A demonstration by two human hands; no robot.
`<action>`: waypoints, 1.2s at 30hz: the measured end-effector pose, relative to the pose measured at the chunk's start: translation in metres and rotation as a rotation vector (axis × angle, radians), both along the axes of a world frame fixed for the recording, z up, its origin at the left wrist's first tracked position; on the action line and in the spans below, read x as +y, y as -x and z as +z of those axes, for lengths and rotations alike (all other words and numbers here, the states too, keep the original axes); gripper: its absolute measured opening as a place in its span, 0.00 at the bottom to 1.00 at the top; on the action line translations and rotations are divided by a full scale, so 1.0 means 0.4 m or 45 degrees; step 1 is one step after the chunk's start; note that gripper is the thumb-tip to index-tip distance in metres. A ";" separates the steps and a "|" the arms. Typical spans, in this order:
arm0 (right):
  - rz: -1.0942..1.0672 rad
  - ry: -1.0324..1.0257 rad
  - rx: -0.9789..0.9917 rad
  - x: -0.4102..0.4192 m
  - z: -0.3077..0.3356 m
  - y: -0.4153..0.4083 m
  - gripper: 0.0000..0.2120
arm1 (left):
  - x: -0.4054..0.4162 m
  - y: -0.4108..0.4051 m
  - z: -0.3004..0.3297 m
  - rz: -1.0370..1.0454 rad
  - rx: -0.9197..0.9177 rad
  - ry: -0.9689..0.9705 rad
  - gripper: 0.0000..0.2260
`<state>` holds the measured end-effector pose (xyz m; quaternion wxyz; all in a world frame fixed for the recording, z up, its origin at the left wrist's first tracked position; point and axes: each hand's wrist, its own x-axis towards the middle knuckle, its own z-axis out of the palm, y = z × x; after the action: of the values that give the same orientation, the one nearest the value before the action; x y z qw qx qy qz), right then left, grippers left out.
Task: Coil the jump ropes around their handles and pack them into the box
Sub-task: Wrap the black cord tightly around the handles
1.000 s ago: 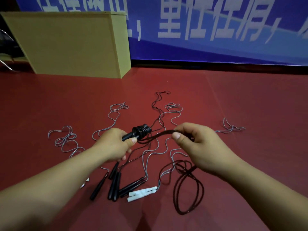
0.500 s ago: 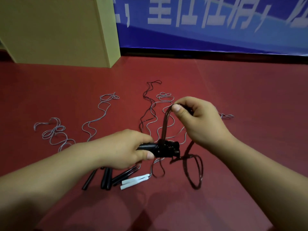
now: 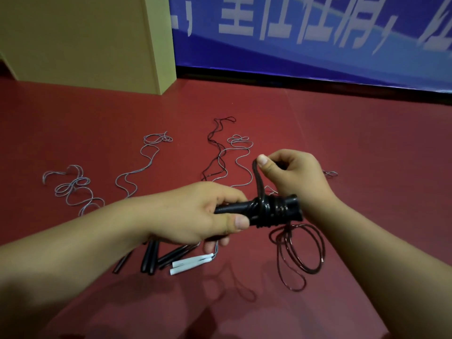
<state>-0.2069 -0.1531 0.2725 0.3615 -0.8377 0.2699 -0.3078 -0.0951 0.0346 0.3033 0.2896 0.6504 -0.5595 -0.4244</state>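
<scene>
Right now I am midway through coiling one dark jump rope (image 3: pixel 259 184) onto its pair of black handles (image 3: pixel 244 211). My left hand (image 3: pixel 195 211) is clenched around the near ends of the handles, holding them level above the red floor (image 3: pixel 367 148). My right hand (image 3: pixel 291 174) pinches the rope between thumb and fingers (image 3: pixel 263 160), drawn taut upward from the turns already wound on the handles' right half. Several wraps sit there, bunched rather than neat.

Below the handles, the unwound rest of the rope (image 3: pixel 300 255) hangs down into loose loops on the floor, so a good length remains. I judge the next move is to carry my right hand over and round the handles again, keeping tension so the earlier turns do not slip, and letting the slack feed up without knotting.

Around me lie the other ropes, untouched: grey cords (image 3: pixel 137 172) snaking to the far left, a thin dark cord (image 3: pixel 215 148) in the middle, and near my left wrist a cluster of black handles (image 3: pixel 149 258) beside two white handles (image 3: pixel 190 263). The hanging loops could snag these. The cardboard box (image 3: pixel 80 40) stands at the far left, well apart, before a blue banner (image 3: pixel 318 45).
</scene>
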 end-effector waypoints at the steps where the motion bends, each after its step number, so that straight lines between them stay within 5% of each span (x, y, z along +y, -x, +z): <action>1: 0.006 -0.036 -0.054 -0.002 -0.001 -0.003 0.13 | -0.002 0.003 0.004 0.014 0.072 0.055 0.11; 4: 0.065 -0.182 -0.226 -0.001 0.003 -0.007 0.14 | -0.008 0.008 0.015 0.049 0.247 0.188 0.18; 7: 0.039 -0.100 -0.146 0.000 -0.001 -0.014 0.14 | -0.015 0.009 0.018 0.099 0.314 0.248 0.24; 13: 0.182 -0.223 0.107 0.021 -0.005 -0.016 0.19 | -0.029 0.002 0.021 0.446 0.575 0.515 0.17; 21: 0.213 -0.217 0.332 0.045 0.020 -0.014 0.25 | -0.049 -0.037 0.010 0.876 0.455 0.630 0.08; 28: 0.261 -0.307 0.247 0.049 0.022 -0.013 0.16 | -0.051 -0.084 -0.010 1.013 0.270 0.621 0.05; 36: 0.385 -0.219 0.430 0.051 0.030 0.012 0.12 | -0.039 -0.131 -0.035 1.174 0.120 0.624 0.04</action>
<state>-0.2116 -0.1327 0.2843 0.4232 -0.8744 0.2231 -0.0816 -0.0429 0.0189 0.2894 0.6147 0.7226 -0.2844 -0.1383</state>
